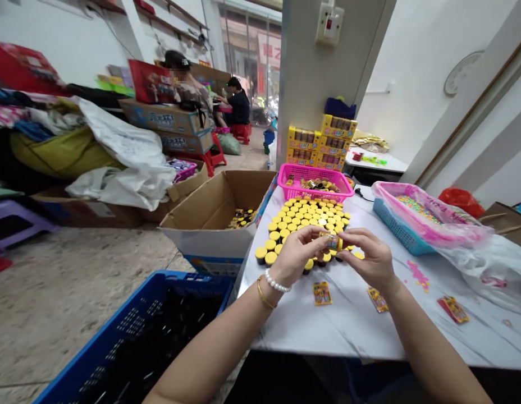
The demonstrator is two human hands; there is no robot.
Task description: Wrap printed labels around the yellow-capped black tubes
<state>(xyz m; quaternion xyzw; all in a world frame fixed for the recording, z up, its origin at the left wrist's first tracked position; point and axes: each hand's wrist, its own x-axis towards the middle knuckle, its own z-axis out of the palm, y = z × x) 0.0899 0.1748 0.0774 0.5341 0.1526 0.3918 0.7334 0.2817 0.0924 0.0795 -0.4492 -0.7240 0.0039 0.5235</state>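
Observation:
Between both hands, over the front of the white marbled table [302, 331], is a small yellow jar [333, 241] with a printed label, lying on its side. My left hand [300, 252], with a pearl bracelet at the wrist, has its fingers closed on the jar's left part. My right hand [370, 255] pinches the jar's right end. Behind the hands stand many dark jars with yellow lids [286, 221] in close rows. Printed packets lie nearer me: one [322, 293] below my left hand, one [377, 300] partly behind my right wrist, and a stack [454, 310] at the right.
A pink basket [348, 193] of small items stands behind the jars. At the right, a blue basket [397, 230] holds a plastic-lined pink tray. Left of the table are an open cardboard box [210, 241] and a blue crate [134, 314] of black pieces. Two people sit farther back.

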